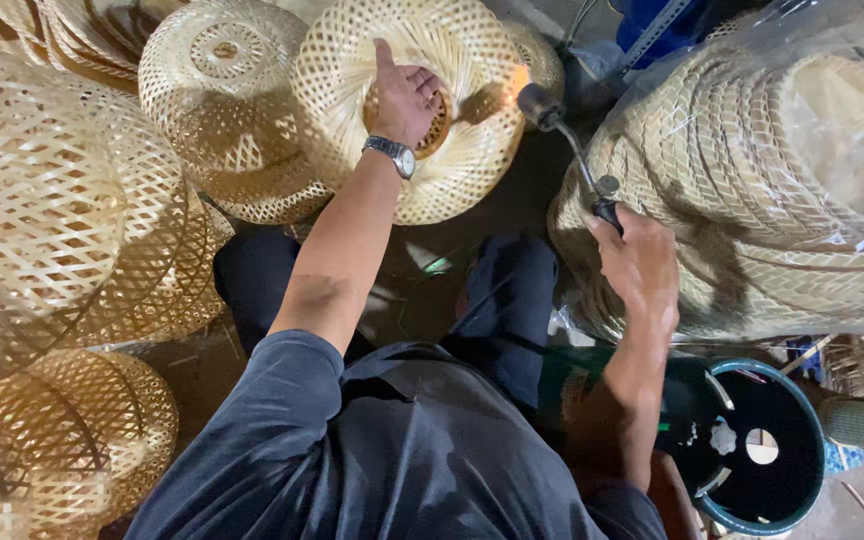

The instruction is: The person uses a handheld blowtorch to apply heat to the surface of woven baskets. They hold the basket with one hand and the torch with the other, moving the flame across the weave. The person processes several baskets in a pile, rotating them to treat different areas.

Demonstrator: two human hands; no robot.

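Head view: left hand (407,98) fingers vanish inside woven shade (422,110); right hand (637,262) fingers clench torch (572,150).

1. Your left hand (407,98) has its fingertips tucked into the opening of the woven bamboo shade (422,110), so you cannot see them.
2. Your right hand (637,265) wraps the torch handle (607,210); its lower part is hidden in your grip.
3. The plastic-wrapped stack of shades (752,190) is cut off by the right and top edges.
4. The large shade (42,200) at left runs off the frame.
5. The flame at the torch nozzle (537,103) is only a blurred glow.
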